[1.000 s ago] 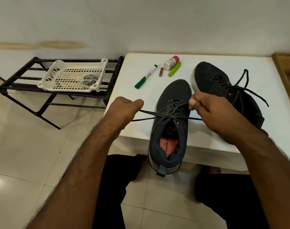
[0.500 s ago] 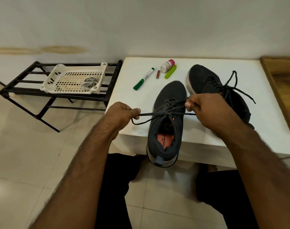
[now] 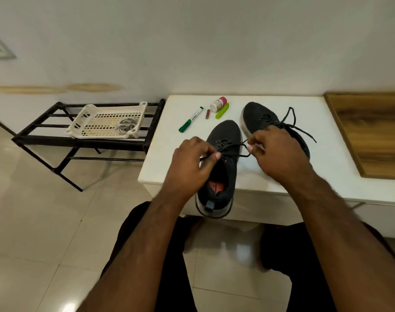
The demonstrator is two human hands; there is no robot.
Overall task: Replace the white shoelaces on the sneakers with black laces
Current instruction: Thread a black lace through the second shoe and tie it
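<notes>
Near sneaker [image 3: 223, 154] on white surface [image 3: 282, 190], heel overhanging front edge. Left hand [image 3: 192, 163], fingers curled, pinches one end of black lace [image 3: 233, 146] over tongue; right hand [image 3: 275, 152] pinches other end in loop just right of shoe. Second sneaker [image 3: 261, 118] behind right hand, already black-laced. White laces [image 3: 125, 126] in white basket [image 3: 88, 111] on black rack [image 3: 45, 134]. Green marker [image 3: 190, 119] near toe.

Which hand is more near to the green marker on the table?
The left hand. It pinches the black lace over the near sneaker, just below the green marker. The right hand holds the lace's other end, further right, beyond that sneaker.
</notes>
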